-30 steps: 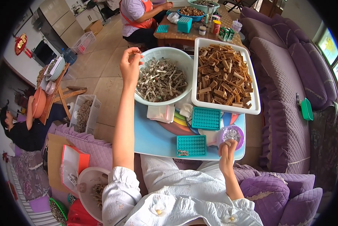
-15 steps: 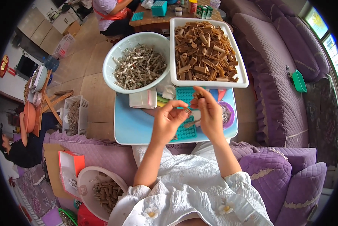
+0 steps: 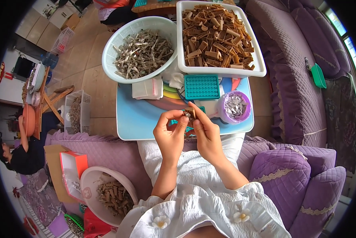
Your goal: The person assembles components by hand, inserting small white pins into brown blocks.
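My left hand (image 3: pixel 170 131) and my right hand (image 3: pixel 208 139) meet over the near edge of a small blue table (image 3: pixel 134 123). Between the fingertips of my right hand is a short brown trough-shaped piece (image 3: pixel 192 112). The fingers of my left hand pinch a small shiny piece (image 3: pixel 186 114) against it; its exact kind is too small to tell. Partly hidden behind my hands lies a teal gridded tray. A second teal tray (image 3: pixel 202 87) is farther back. Right of it stands a purple tub (image 3: pixel 247 112) holding small silvery strips.
A pale basin (image 3: pixel 108 65) of crumpled silvery-brown strips and a white tray (image 3: pixel 261 65) heaped with brown pieces stand behind the trays. Beside the basin lies a clear-wrapped stack (image 3: pixel 147 88). Purple sofas (image 3: pixel 293 79) flank me. At left another person handles an orange bowl (image 3: pixel 28 121).
My hands have come together and closer to me, bringing the brown piece and the shiny piece into contact. The view has tilted, so the table sits higher in it.
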Demonstrator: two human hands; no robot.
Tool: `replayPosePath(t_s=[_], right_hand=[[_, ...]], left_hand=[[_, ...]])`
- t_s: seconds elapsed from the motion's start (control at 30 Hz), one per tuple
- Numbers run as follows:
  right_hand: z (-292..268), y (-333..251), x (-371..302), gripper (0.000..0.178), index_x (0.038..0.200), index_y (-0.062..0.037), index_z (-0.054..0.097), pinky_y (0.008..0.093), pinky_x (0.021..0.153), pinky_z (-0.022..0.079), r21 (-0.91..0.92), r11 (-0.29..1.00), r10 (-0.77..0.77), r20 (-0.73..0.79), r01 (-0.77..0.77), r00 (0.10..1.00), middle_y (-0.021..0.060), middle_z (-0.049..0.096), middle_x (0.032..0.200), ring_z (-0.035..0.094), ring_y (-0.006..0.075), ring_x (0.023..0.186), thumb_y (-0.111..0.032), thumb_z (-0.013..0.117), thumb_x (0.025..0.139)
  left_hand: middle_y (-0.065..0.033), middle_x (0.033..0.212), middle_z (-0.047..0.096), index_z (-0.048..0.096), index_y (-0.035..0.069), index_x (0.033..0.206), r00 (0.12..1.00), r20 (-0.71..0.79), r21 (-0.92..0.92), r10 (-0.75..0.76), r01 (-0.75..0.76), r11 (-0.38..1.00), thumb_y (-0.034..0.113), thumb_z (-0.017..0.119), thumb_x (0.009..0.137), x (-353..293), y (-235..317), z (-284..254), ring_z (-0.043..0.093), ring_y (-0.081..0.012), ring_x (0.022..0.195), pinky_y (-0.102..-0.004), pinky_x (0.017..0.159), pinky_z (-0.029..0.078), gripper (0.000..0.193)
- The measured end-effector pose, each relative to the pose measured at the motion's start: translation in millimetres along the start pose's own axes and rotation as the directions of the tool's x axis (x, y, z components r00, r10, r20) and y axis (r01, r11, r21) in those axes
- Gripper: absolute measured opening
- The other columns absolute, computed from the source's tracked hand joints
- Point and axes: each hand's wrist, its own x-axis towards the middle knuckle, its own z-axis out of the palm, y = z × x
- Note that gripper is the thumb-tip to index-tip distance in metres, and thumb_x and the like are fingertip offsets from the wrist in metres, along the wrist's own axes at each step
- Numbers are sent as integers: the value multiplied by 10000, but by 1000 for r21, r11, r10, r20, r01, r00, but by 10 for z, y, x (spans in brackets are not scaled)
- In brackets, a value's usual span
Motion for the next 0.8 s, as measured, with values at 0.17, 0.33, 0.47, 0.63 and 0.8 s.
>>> replayPosePath(t_s=[0.17,0.33,0.47,0.63,0.8], right_hand=[[-8,-12,-38,285,1151,-17,429,212,554,438,-14,992,129,81,-129,988,58,557,860,533,91,669,-82,373,878],[49,72,-104,194,1006,5,486,218,498,429,43,984,169,79,-173,982,48,562,714,516,77,555,-97,385,875],[54,105,-136,204,1004,10,487,212,550,427,207,954,200,104,-218,974,26,547,750,512,68,635,-112,376,883],[40,94,-122,211,1003,14,484,204,594,424,206,947,212,182,-248,960,13,534,748,504,65,666,-122,370,888],[70,-10,-132,214,978,26,489,209,590,424,304,904,231,243,-300,942,11,521,732,496,68,650,-129,375,885]], left_hand=[[-52,1060,503,490,24,1052,996,92,-14,12,-11,1000,221,600,772,61,-71,-108,481,-104,884,-219,722,414,360],[-72,1052,540,437,26,1162,881,452,-115,-138,211,971,299,519,818,41,63,-185,494,-79,832,-199,693,411,447],[-69,1044,533,461,-5,1098,861,486,-69,-150,209,975,320,463,842,15,57,-233,459,-46,669,-166,523,375,414],[-83,1082,513,469,-7,1072,888,432,-31,-158,190,981,268,423,873,-42,127,-221,489,-70,761,-183,606,407,343],[-76,1075,513,475,19,1084,909,381,-142,-167,236,961,177,435,870,-96,167,-250,487,-100,846,-212,709,410,269]])
